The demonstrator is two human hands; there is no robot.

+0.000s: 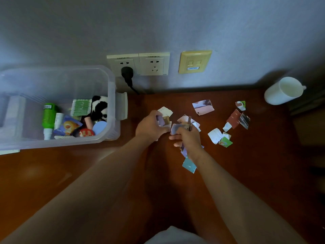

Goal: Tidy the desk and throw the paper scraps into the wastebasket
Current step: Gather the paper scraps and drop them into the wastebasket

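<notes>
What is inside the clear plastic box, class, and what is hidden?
Visible in the clear plastic box: a green bottle, a panda toy, a green-and-white packet, a blue snack packet, a pale blue disc. Anything beneath them is covered.

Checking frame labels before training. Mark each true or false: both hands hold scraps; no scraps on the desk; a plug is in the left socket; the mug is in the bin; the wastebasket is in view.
1. Both hands hold scraps. True: the left hand and right hand each grip paper scraps.
2. No scraps on the desk. False: loose scraps lie on the desk, right of the hands.
3. A plug is in the left socket. True: a black plug sits in the left wall socket.
4. The mug is in the bin. False: the white mug sits on the desk at far right; the clear bin is at left.
5. The wastebasket is in view. False: none shows.
</notes>
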